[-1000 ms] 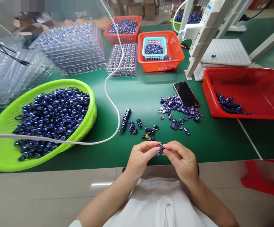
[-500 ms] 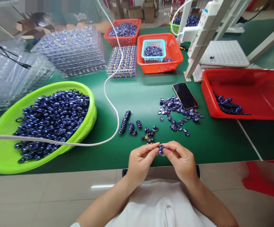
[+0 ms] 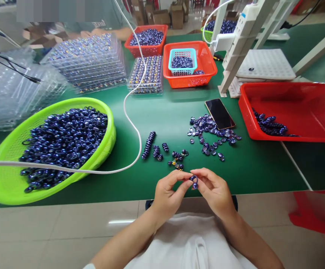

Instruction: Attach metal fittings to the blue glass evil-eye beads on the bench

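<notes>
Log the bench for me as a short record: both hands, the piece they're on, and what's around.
Left hand: holding dark-blue ring
Right hand: holding the same ring
Ahead of hands: small cluster with yellow bits; long row of dark-blue pieces
Ahead, rightward: loose dark discs, phone beside them
Far left: green basket, heaped with dark-blue pieces
Far right: red tray, dark-blue pieces at its left end

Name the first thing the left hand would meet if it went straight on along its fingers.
The left hand would most likely meet the dark-blue ring first, with the right hand just beyond it; how they line up in depth is unclear.
</notes>
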Motion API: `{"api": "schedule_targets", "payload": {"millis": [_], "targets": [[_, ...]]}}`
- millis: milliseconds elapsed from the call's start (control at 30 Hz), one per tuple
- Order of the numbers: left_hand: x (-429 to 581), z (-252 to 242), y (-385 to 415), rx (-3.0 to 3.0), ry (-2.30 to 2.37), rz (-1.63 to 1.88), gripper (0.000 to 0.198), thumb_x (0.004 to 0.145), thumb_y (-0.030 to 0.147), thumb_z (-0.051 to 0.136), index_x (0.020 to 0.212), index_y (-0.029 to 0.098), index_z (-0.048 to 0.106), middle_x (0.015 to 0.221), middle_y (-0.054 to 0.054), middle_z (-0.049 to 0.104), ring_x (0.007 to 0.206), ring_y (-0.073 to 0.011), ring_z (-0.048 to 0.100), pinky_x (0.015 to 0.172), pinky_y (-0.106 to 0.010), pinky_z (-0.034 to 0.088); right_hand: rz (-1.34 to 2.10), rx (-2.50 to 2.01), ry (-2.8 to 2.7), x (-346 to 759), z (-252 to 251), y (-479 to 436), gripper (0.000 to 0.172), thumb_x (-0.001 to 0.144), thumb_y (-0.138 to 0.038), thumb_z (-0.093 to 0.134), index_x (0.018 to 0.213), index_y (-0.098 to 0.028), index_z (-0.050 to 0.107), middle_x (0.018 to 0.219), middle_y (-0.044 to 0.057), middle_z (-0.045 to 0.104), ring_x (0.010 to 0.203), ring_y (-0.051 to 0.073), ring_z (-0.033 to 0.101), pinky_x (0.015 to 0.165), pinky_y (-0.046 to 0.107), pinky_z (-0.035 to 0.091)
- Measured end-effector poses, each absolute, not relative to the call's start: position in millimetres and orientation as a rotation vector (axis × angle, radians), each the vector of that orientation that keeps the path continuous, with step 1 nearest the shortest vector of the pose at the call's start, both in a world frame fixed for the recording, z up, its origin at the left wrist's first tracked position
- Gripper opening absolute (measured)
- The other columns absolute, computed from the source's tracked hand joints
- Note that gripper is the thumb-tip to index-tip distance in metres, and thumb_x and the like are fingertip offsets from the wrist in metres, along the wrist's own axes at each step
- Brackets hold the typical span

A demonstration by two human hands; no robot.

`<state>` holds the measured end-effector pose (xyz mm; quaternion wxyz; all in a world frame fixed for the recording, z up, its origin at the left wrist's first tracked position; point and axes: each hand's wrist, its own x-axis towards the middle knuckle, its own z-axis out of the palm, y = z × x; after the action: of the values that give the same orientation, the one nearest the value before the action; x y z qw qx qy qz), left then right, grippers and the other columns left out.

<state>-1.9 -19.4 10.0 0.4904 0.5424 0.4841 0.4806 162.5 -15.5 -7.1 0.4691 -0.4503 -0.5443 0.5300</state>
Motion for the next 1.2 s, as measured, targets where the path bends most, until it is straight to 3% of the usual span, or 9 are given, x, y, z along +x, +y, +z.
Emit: {"api": "schedule_targets", "payload": {"millis": [233,500,733,933,1067,1200], "targets": [[-1.1,14.4,-24.1,1.420,1.181,1.206,0.013,0.089,0.018,0.064,0.096,0.022,0.075,0.082,-0.006,0.073,0.075,-0.0194,0.066,0.075,-0.031,0.052,1.493,-1.015,-1.134,154.4,-4.5,-16.8,0.016,0.089,-0.034,0.068,0.097,-0.021,0.071,0.080,-0.001,0.062,0.062,0.010,0.064,0.056,0.022,0.059],[-3.5,5.3,-19.9,1.421,1.190,1.201,0.014,0.088,0.020,0.066,0.097,0.023,0.077,0.088,-0.008,0.076,0.080,-0.0205,0.069,0.076,-0.031,0.053,1.508,-1.127,-1.156,157.1,-9.5,-15.5,0.021,0.091,-0.038,0.065,0.100,-0.020,0.072,0.077,0.000,0.067,0.061,0.012,0.066,0.053,0.023,0.060],[-9.2,14.2,-14.9,1.568,1.219,1.102,0.027,0.086,0.020,0.069,0.113,0.023,0.074,0.100,-0.010,0.075,0.089,-0.0219,0.069,0.082,-0.032,0.053,0.995,-1.254,-1.590,169.3,-1.8,-9.4,0.012,0.091,-0.022,0.061,0.100,-0.021,0.070,0.086,0.003,0.074,0.068,0.014,0.071,0.062,0.025,0.061],[-4.0,14.0,-14.5,1.439,1.284,1.072,0.010,0.081,0.024,0.074,0.089,0.020,0.076,0.081,-0.006,0.073,0.076,-0.0198,0.067,0.074,-0.030,0.052,0.409,-1.137,-1.936,169.4,0.0,-6.4,0.023,0.088,-0.010,0.057,0.106,-0.023,0.064,0.087,0.005,0.071,0.075,0.017,0.069,0.067,0.030,0.059],[-2.3,13.4,-11.0,0.967,1.186,0.971,0.015,0.080,0.032,0.075,0.081,0.016,0.073,0.074,-0.005,0.073,0.069,-0.0179,0.067,0.069,-0.029,0.054,0.304,-1.114,-1.957,167.9,-0.8,-8.4,0.027,0.088,-0.010,0.059,0.112,-0.023,0.060,0.088,0.006,0.069,0.077,0.019,0.068,0.068,0.032,0.059],[-4.5,11.8,-6.2,0.575,0.978,0.848,0.024,0.072,0.033,0.083,0.076,0.013,0.069,0.064,-0.003,0.070,0.056,-0.0130,0.063,0.060,-0.026,0.053,0.413,-1.082,-1.933,168.3,-2.5,-10.3,0.029,0.090,-0.014,0.060,0.117,-0.023,0.057,0.088,0.006,0.066,0.074,0.017,0.065,0.066,0.031,0.058]]}}
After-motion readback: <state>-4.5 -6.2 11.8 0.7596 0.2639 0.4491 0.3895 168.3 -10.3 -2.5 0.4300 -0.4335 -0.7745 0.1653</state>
